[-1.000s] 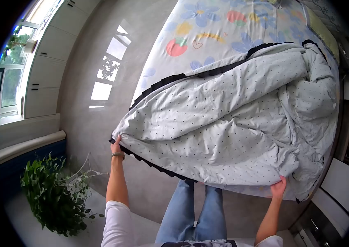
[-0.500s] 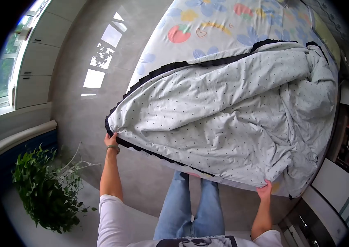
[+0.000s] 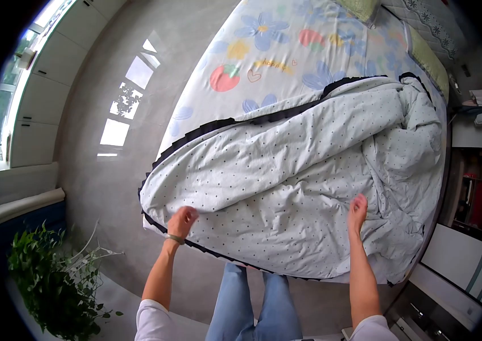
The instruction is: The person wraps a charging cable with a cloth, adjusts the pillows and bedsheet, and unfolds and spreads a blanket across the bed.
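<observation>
A white quilt (image 3: 241, 176) with small dark dots and a black ruffled edge lies rumpled over the near part of the bed. Above its left part is my left hand (image 3: 182, 221), fingers loosely curved and apart, with nothing in it. My right hand (image 3: 358, 213) is over the right-hand folds, fingers upward and slightly blurred; no cloth shows gripped in it. Whether either hand touches the quilt is hard to tell. Beyond the black ruffle, the flowered bed sheet (image 3: 263, 65) is exposed.
Green pillows (image 3: 427, 62) lie at the bed's far right. A leafy plant (image 3: 53, 278) stands at lower left, beside a blue-sided piece of furniture (image 3: 39, 219). White cabinets (image 3: 39, 136) run below the window; a shelf unit (image 3: 474, 210) with drawers is at right.
Both hands have let go of the quilt's near edge and moved forward over it, the left also to the right. The quilt's left corner now lies flatter. The camera view has shifted.
</observation>
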The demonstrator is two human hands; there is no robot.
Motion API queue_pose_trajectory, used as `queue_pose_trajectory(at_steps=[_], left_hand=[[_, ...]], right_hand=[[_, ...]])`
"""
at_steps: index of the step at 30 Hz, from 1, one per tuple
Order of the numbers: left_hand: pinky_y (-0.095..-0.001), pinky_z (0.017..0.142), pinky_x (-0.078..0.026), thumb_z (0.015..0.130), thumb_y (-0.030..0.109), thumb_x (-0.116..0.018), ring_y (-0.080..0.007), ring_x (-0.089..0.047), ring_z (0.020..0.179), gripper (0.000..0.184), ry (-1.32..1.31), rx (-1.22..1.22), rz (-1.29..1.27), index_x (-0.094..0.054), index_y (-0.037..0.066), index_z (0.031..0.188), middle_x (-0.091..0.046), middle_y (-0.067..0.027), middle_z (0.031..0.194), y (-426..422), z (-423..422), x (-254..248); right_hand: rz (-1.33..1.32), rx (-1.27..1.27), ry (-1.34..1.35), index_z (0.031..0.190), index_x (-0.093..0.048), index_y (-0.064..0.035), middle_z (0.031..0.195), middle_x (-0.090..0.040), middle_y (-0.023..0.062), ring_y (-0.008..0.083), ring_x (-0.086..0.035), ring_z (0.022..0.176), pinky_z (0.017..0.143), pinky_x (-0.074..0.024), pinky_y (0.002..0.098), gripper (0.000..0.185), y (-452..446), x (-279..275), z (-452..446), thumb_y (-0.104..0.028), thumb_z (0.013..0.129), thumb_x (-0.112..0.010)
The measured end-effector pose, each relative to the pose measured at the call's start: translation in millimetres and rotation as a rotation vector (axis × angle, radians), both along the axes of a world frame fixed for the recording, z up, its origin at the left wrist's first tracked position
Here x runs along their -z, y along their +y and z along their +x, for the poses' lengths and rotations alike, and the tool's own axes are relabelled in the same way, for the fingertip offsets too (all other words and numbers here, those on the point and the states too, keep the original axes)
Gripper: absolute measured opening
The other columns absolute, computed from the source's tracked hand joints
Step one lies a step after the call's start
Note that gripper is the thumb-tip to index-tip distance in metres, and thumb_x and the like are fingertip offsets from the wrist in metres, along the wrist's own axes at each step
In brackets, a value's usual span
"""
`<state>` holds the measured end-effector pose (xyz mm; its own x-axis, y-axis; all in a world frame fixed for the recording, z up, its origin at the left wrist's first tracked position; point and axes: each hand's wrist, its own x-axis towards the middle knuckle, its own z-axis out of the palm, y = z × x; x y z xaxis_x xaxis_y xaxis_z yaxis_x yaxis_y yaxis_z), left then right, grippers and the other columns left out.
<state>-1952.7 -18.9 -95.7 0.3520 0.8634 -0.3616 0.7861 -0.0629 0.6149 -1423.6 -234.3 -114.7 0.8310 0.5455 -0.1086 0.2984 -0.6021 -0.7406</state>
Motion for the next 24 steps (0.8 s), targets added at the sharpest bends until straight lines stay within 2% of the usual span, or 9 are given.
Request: queue_pose_trajectory(at_steps=[3, 5, 10, 14, 16, 18, 19, 21, 24], left_hand=[[-0.0333, 0.074, -0.045, 0.066, 0.027, -0.071, -0.0211, -0.059, 0.081, 0.025, 0.122, 0.313, -0.221, -0.062, 0.014, 0.084, -0.062, -0.0027, 0.081, -11, 11, 27], [-0.0340, 0.084, -0.040, 0.059, 0.028, -0.074, -0.0213, -0.056, 0.092, 0.026, 0.229, 0.396, -0.122, -0.063, 0.016, 0.079, -0.062, -0.0034, 0.083, -18, 9, 47], [-0.0354, 0.081, -0.041, 0.048, 0.026, -0.078, -0.0244, -0.056, 0.085, 0.025, 0.170, 0.285, -0.200, -0.062, 0.016, 0.064, -0.061, -0.0033, 0.075, -11, 7, 76], [-0.0369, 0.078, -0.042, 0.050, 0.026, -0.076, -0.0252, -0.057, 0.085, 0.025, 0.033, 0.239, -0.288, -0.063, 0.016, 0.069, -0.062, -0.0034, 0.077, -8, -5, 91], [-0.0367, 0.078, -0.042, 0.050, 0.025, -0.075, -0.0255, -0.057, 0.085, 0.024, -0.024, 0.188, -0.319, -0.063, 0.016, 0.069, -0.062, -0.0037, 0.076, -8, -8, 97], [-0.0327, 0.061, -0.045, 0.050, 0.018, -0.077, -0.0218, -0.059, 0.063, 0.021, -0.122, 0.165, -0.209, -0.062, 0.012, 0.063, -0.060, -0.0012, 0.062, -7, -9, 98], [-0.0327, 0.061, -0.045, 0.050, 0.018, -0.077, -0.0218, -0.059, 0.063, 0.021, -0.130, 0.142, -0.216, -0.062, 0.012, 0.063, -0.060, -0.0012, 0.062, -7, -12, 99], [-0.0335, 0.073, -0.043, 0.053, 0.020, -0.073, -0.0235, -0.056, 0.082, 0.021, -0.066, 0.238, -0.454, -0.059, 0.013, 0.068, -0.060, -0.0017, 0.075, -4, -16, 102], [-0.0334, 0.071, -0.043, 0.056, 0.015, -0.070, -0.0215, -0.054, 0.078, 0.018, -0.268, 0.235, -0.352, -0.056, 0.013, 0.067, -0.056, 0.0005, 0.072, 2, -15, 98]], right_hand=[[0.045, -0.229, -0.021, 0.119, -0.047, -0.0034, 0.107, -0.056, 0.0139, 0.0217, -0.055, 0.090, 0.077, -0.0447, 0.0302, 0.032, 158, -41, -10, -0.013, 0.088, -0.051], [0.051, -0.423, -0.172, 0.118, -0.047, -0.0016, 0.110, -0.055, 0.0165, 0.0272, -0.055, 0.093, 0.079, -0.0442, 0.0335, 0.031, 231, -33, 0, -0.010, 0.088, -0.049], [-0.014, -0.678, -0.409, 0.119, -0.046, 0.0007, 0.120, -0.049, 0.0178, 0.0335, -0.047, 0.111, 0.093, -0.0380, 0.0380, 0.034, 362, 3, 11, -0.005, 0.086, -0.046], [-0.669, -0.815, -0.605, 0.133, -0.030, -0.0243, 0.141, -0.027, 0.0065, 0.0291, -0.043, 0.117, 0.094, -0.0370, 0.0404, 0.077, 393, 37, 10, 0.006, 0.069, -0.059], [-0.827, -0.747, -0.592, 0.127, -0.036, -0.0212, 0.122, -0.042, 0.0075, 0.0294, -0.047, 0.110, 0.092, -0.0376, 0.0420, 0.068, 393, 56, 15, 0.005, 0.069, -0.060], [-0.771, -0.865, -0.763, 0.101, -0.050, -0.0122, 0.102, -0.051, 0.0096, 0.0307, -0.056, 0.097, 0.083, -0.0433, 0.0411, 0.026, 387, 74, 42, -0.004, 0.077, -0.053], [-0.809, -0.915, -0.734, 0.097, -0.052, -0.0101, 0.100, -0.052, 0.0114, 0.0332, -0.058, 0.090, 0.077, -0.0458, 0.0436, 0.017, 394, 63, 47, -0.008, 0.081, -0.048], [-0.572, -0.760, -0.739, 0.098, -0.050, -0.0080, 0.103, -0.050, 0.0138, 0.0401, -0.056, 0.087, 0.074, -0.0441, 0.0493, 0.018, 430, 15, 31, -0.005, 0.081, -0.043], [-0.101, -0.644, -0.851, 0.103, -0.050, -0.0056, 0.103, -0.050, 0.0139, 0.0401, -0.053, 0.090, 0.073, -0.0429, 0.0468, 0.027, 535, -45, 22, 0.002, 0.078, -0.041]])
